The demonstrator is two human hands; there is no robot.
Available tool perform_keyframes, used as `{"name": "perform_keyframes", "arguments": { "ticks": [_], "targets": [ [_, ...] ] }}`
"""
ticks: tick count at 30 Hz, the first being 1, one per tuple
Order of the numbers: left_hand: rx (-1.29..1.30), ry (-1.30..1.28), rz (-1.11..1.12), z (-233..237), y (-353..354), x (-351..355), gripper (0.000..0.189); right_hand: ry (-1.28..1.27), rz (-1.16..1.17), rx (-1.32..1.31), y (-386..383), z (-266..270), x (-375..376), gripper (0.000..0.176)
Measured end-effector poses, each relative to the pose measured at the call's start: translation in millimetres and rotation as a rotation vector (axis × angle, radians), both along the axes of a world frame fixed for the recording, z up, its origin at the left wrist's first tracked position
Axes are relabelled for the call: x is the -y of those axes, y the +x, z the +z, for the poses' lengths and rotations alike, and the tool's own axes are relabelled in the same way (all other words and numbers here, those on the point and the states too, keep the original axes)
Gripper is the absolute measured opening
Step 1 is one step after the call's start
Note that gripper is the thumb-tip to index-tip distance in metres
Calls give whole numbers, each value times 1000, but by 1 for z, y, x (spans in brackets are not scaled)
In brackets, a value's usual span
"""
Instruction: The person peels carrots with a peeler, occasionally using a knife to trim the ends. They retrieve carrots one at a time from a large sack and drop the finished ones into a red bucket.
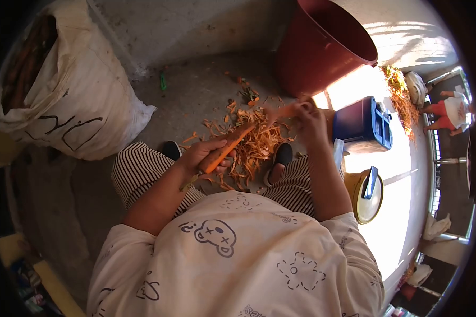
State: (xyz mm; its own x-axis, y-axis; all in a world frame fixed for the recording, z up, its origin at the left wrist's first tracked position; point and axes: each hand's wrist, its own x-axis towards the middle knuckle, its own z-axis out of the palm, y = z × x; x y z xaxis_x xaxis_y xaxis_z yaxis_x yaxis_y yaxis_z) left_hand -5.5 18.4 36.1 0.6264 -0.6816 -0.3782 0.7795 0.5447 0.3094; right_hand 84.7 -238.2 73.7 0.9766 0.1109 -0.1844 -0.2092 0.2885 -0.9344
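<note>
My left hand is wrapped round the thick end of a carrot. The carrot tilts up and away from me; part of its side is bright orange and part is darker. Just beyond its far tip, to the right, my right hand is raised with its fingers curled. Motion smears those fingers, and what they grip cannot be made out. Under both hands a heap of carrot peelings spreads over the floor between my feet.
A white sack of carrots stands at left. A dark red bucket, a blue jerrycan and a lidded yellow bucket stand at right. More peelings lie beyond, near another person. A green object lies by the wall.
</note>
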Motion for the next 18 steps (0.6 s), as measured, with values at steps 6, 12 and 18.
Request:
{"name": "perform_keyframes", "arguments": {
  "ticks": [6, 12, 18],
  "targets": [
    [158, 230, -181, -39, 8, 2, 30, 133, 479, -32, -53, 8, -65, 12],
    [-14, 71, -10, -5, -5, 3, 31, -297, -24, 73, 20, -41, 24, 14],
    [-102, -55, -4, -11, -3, 0, 32, 94, 33, 47, -8, -3, -5, 16]
  ]
}}
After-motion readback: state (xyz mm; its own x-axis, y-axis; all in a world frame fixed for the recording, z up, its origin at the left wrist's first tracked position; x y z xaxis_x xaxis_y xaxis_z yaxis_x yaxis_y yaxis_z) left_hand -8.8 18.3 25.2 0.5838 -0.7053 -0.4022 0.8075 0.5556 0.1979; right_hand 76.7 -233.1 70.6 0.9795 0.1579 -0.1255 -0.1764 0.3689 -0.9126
